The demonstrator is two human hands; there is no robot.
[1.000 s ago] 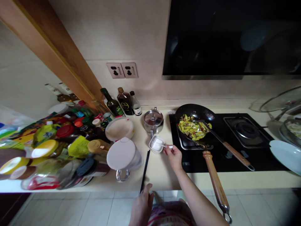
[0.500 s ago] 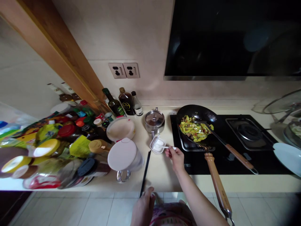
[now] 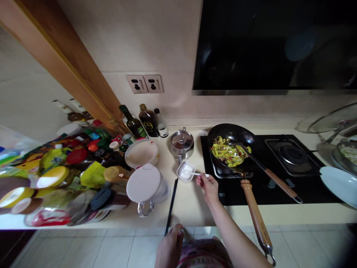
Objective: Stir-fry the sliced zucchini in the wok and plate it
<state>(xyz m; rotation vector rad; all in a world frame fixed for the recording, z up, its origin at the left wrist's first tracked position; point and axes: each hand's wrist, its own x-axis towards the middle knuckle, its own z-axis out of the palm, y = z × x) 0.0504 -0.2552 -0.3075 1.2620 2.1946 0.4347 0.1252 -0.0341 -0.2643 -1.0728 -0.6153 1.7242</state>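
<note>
My right hand [image 3: 208, 185] pinches the handle of a small white spoon [image 3: 198, 174]. The spoon's bowl end is in a small open container [image 3: 180, 175] of white powder, standing on the counter left of the stove. Near the counter's front edge, my left hand [image 3: 170, 243] is curled closed; whatever its fingers hold, if anything, is hidden. Beside it, black chopsticks [image 3: 171, 206] slant across the counter, their near ends close to that hand. Just behind the container sits a lidded metal pot [image 3: 182, 144]. Right of it, a wok [image 3: 245, 132] holds sliced yellow-green food [image 3: 230, 152].
A spatula [image 3: 275, 180] rests in the wok, whose wooden handle [image 3: 256, 216] juts past the counter edge. A lidded pitcher [image 3: 145, 184], a tub [image 3: 142, 153] and several jars and bottles crowd the left. At the right are a pale plate [image 3: 338, 184] and a glass lid [image 3: 331, 117].
The view has shifted slightly, so the counter items appear a little further left. My right hand still holds the spoon at the container, with hardly any motion.
</note>
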